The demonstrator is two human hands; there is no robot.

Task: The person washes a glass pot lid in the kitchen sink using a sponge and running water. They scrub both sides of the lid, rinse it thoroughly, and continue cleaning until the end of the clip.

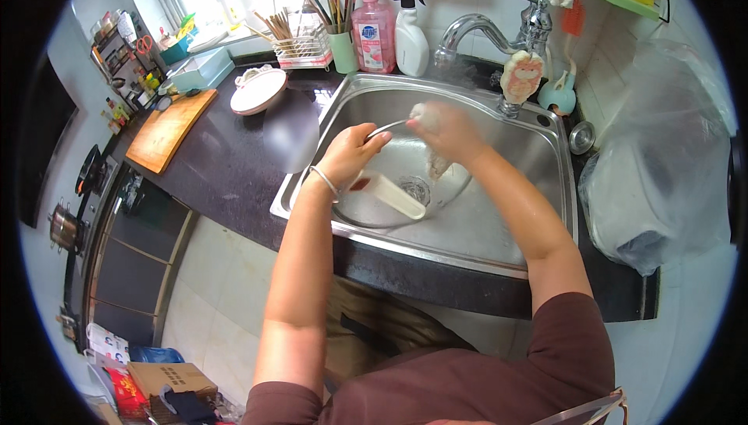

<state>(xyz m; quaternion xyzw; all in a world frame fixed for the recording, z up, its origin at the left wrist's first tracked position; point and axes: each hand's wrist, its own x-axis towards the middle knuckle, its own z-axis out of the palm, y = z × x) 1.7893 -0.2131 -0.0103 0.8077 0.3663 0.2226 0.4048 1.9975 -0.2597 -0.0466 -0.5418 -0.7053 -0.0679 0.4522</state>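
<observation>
At the steel sink (pixel 514 215), my left hand (pixel 351 152) grips the upper-left rim of a round, see-through lid or bowl (pixel 460 191) with a thin metal rim; which of these it is, I cannot tell. My right hand (pixel 448 133), smeared by motion, clutches a whitish cloth (pixel 436 166) at that rim's upper edge. A pale oblong plastic item (pixel 389 195) with a reddish patch lies lower in the basin, near the drain.
The faucet (pixel 467 29), soap bottle (pixel 372 39) and spray bottle (pixel 411 43) stand behind the sink. A dish (pixel 257 94) and cutting board (pixel 160 141) sit leftward on the dark counter. A bulky bagged item (pixel 635 191) occupies the right side.
</observation>
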